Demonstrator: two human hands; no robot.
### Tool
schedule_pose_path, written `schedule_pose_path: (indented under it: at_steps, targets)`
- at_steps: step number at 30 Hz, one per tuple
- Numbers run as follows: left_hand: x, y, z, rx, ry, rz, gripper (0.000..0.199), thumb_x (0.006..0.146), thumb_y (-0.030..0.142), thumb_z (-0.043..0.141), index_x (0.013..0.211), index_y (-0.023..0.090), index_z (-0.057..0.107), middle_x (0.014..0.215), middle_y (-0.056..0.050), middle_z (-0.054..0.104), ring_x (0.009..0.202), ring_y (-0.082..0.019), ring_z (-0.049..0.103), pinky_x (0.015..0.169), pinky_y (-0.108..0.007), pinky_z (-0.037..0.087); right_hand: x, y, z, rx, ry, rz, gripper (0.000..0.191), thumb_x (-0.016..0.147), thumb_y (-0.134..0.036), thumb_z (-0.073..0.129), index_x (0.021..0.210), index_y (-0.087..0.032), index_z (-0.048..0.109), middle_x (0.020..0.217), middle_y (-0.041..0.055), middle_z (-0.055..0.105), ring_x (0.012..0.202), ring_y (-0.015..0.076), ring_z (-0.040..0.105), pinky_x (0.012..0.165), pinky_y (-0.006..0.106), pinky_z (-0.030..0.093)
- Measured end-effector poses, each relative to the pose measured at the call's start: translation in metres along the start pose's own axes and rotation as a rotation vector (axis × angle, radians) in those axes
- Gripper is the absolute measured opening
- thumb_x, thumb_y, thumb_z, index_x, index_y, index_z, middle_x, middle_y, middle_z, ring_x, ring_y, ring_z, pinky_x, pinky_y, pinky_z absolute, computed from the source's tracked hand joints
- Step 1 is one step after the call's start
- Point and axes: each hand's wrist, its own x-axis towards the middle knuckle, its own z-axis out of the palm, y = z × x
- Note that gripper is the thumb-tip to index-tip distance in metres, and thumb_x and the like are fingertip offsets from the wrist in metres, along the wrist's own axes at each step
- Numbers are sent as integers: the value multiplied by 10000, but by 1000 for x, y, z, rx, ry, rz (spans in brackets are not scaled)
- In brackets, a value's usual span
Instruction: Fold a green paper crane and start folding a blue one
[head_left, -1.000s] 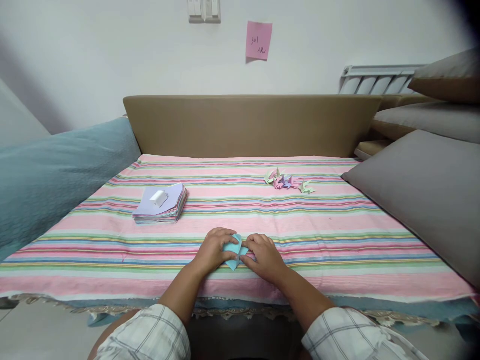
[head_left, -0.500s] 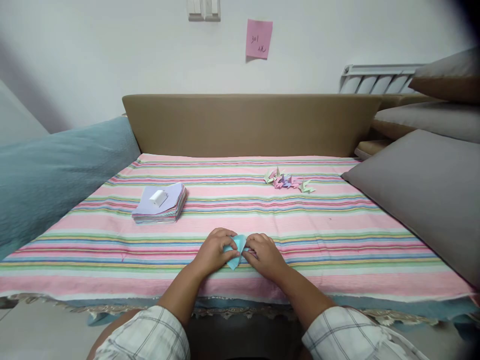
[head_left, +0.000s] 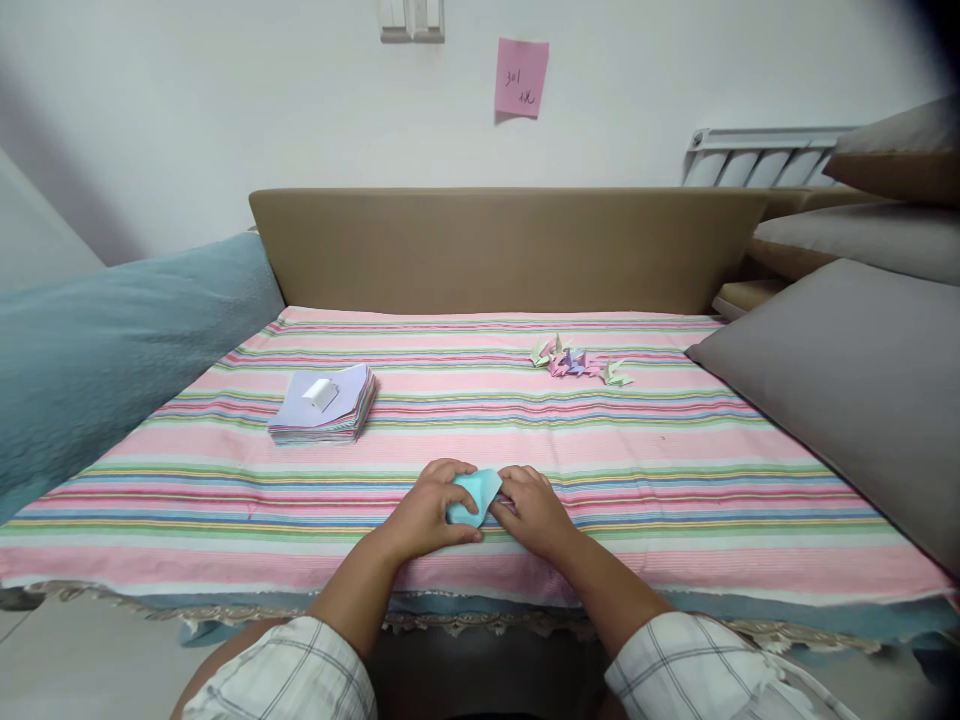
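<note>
A small folded light-blue paper (head_left: pixel 474 495) is between my two hands, low in the middle of the view. My left hand (head_left: pixel 439 508) curls round its left side, fingertips on the paper and the thumb below its lower edge. The fingers of my right hand (head_left: pixel 529 508) pinch the paper's right side. Part of the paper is hidden behind the fingers.
On the striped cloth (head_left: pixel 450 420), a stack of coloured paper (head_left: pixel 319 400) with a white block (head_left: pixel 320 394) on top lies left. Several small folded paper figures (head_left: pixel 576 362) sit at the back right. Grey cushions (head_left: pixel 847 370) line the right side.
The light-blue paper has turned and shows a wider, squarer face. My left thumb has moved off the paper to below it.
</note>
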Motion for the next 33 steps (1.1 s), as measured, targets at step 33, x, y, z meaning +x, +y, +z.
schedule_pose_path:
  at_steps: [33]
  targets:
    - [2,2,9,56,20,-93,212,707,313,710,904,263,651,1128,-45,636,1090,-236,542,1033,-510,226,-10,8,-28,262,-2,-220,394,779,-370,641,1133,-224,547,1276,107,439,1211,222,410,994,368,378]
